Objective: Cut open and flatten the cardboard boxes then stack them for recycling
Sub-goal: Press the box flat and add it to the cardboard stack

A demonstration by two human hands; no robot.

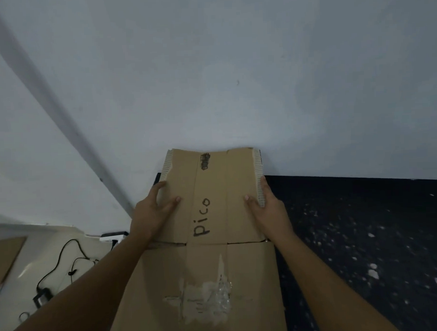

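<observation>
We have the flattened box [209, 215] lying in front of us, its far panel tilted up against the wall [209, 79] and its near panel spread toward us over the dark floor [363, 234]. Our left hand [152, 214] grips the left edge of the far panel, thumb on top and fingers curled round the side; our right hand [266, 208] holds the right edge the same way. We judge the cardboard light and fairly stiff, but ready to hinge at the crease between the panels and at the lengthwise folds. The torn patch of tape [204, 299] looks weak, so the side edges are the better hold. Corrugated edges are rough, not slippery.
</observation>
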